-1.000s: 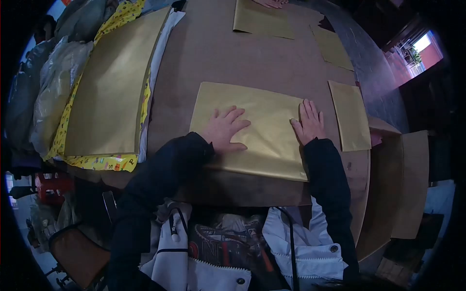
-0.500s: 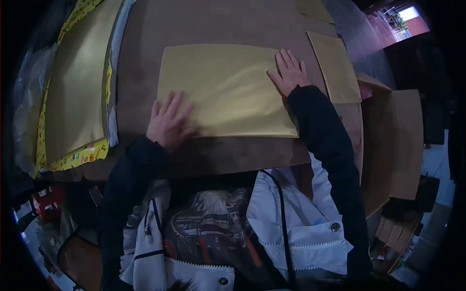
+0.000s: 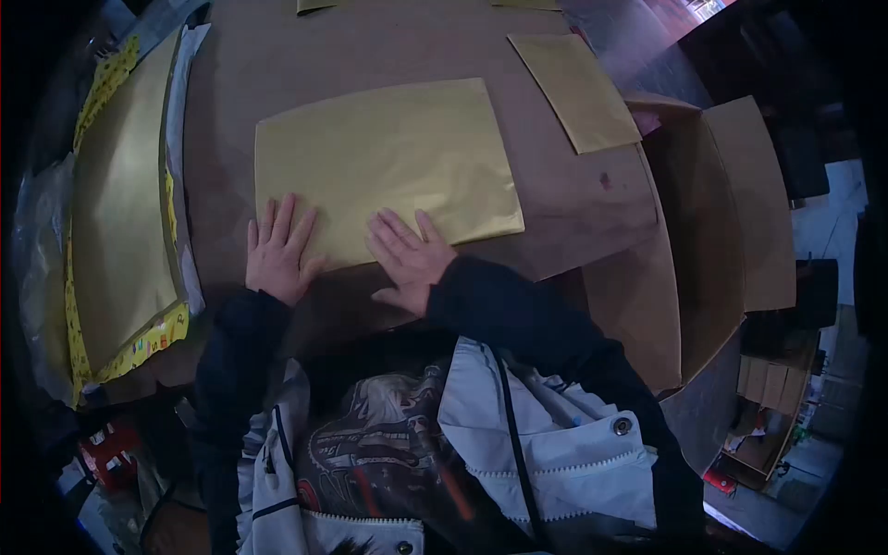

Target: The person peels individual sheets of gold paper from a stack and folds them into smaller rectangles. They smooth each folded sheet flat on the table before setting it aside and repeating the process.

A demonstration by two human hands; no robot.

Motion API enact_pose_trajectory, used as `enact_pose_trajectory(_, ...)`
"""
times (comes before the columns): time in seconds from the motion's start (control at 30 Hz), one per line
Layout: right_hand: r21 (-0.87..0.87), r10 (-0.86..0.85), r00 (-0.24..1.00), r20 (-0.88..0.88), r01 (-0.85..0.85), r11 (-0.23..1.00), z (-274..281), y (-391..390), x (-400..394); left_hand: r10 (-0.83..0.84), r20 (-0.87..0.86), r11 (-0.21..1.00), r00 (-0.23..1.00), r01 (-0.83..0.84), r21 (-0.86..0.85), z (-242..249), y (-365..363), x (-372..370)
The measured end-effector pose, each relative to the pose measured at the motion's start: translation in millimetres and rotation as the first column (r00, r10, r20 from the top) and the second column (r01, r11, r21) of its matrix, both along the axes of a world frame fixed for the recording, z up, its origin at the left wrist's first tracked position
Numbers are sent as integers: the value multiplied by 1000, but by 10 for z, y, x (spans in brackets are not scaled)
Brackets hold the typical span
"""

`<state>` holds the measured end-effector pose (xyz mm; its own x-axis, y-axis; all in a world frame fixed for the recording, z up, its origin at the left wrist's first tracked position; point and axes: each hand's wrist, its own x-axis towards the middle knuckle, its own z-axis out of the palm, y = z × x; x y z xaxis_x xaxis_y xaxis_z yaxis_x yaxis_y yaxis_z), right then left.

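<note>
A flat sheet of gold paper (image 3: 384,153) lies on the brown table top (image 3: 370,46), its surface slightly creased toward the near right corner. My left hand (image 3: 277,248) rests with spread fingers on its near left corner. Close by, my right hand (image 3: 409,254) lies flat, fingertips on the sheet's near edge and thumb pointing left. Neither hand grips anything.
To the left, a stack of gold sheets (image 3: 125,199) sits on yellow printed wrapping (image 3: 153,344). A smaller gold piece (image 3: 578,97) lies at the right table edge. Beside the table stands an open cardboard box (image 3: 754,203).
My right hand has moved from the sheet's right side down and left to its near edge. The left hand stays near the left corner. The camera view has shifted.
</note>
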<state>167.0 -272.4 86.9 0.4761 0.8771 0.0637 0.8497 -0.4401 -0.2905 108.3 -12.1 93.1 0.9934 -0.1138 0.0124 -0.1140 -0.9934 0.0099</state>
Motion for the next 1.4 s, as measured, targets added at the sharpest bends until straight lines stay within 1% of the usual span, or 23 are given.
enact_pose_trajectory(0.03,14,-63,996,64,62,998,5,-180,41,-3,1,1000,1000,3,-5,21,-13,2)
enact_pose_trajectory(0.1,-28,-116,989,96,119,993,40,-531,106,10,-6,1000,1000,-10,-19,47,-20,4)
enact_pose_trajectory(0.17,-128,-196,978,65,203,971,106,-896,171,4,0,1000,1000,-4,-13,36,-17,1)
enact_pose_trajectory(0.23,-219,-290,952,103,306,927,163,-1206,216,-3,-12,1000,1000,3,5,18,12,-7)
enact_pose_trajectory(0.27,-227,-290,947,134,315,922,126,-1319,230,3,-14,1000,1000,-3,6,47,1,-14)
enact_pose_trajectory(0.33,-214,-297,945,134,320,923,118,-1354,227,79,-108,996,991,-73,58,139,-83,-19)
enact_pose_trajectory(0.4,-175,-305,940,155,330,928,78,-1375,220,74,-108,995,991,-66,77,153,-257,30)
enact_pose_trajectory(0.47,-186,-309,940,148,333,924,106,-1363,214,-84,-249,996,965,79,-30,300,-764,155)
enact_pose_trajectory(0.53,-198,-327,935,135,349,916,105,-1363,214,-273,-93,942,958,247,-229,245,-1354,242)
enact_pose_trajectory(0.6,-220,-339,935,103,354,909,94,-1357,228,-304,-80,928,949,276,-248,208,-1836,347)
enact_pose_trajectory(0.63,-258,-335,934,122,355,898,65,-1370,236,-309,-44,930,950,292,-225,128,-1948,378)
enact_pose_trajectory(0.67,-230,-320,937,138,345,910,42,-1372,236,-322,-6,927,947,314,-203,60,-1956,395)
enact_pose_trajectory(0.73,-173,-302,939,164,329,928,5,-1397,237,-294,-19,937,956,285,-200,26,-1804,341)
enact_pose_trajectory(0.77,-189,-310,937,160,337,922,-1,-1397,232,-296,-18,936,955,286,-207,19,-1725,310)
enact_pose_trajectory(0.9,-197,-299,936,183,333,922,-39,-1411,245,-157,-42,961,987,142,-237,23,-1153,12)
enact_pose_trajectory(0.97,-229,-308,941,138,333,915,-2,-1376,245,-98,-74,968,992,78,-240,51,-814,-178)
enact_pose_trajectory(1.07,-193,-308,930,200,345,918,-34,-1398,251,69,-94,993,993,-78,-90,70,-423,-424)
enact_pose_trajectory(1.1,-193,-296,934,199,333,923,-3,-1376,250,83,-94,992,992,-91,-89,90,-334,-499)
enact_pose_trajectory(1.17,-180,-373,916,145,395,901,89,-1340,270,164,-86,985,983,-169,-47,127,-203,-604)
enact_pose_trajectory(1.2,-63,-372,913,167,387,920,139,-1335,311,164,-79,984,983,-169,-49,150,-188,-631)
enact_pose_trajectory(1.3,21,-646,761,-60,648,761,296,-1265,512,194,-101,978,976,-201,-61,189,-245,-607)
enact_pose_trajectory(1.33,20,-637,768,-61,639,769,281,-1271,544,182,-97,980,978,-189,-66,192,-258,-611)
enact_pose_trajectory(1.4,-47,-732,666,-144,734,677,154,-1245,717,209,-95,975,973,-215,-53,196,-215,-647)
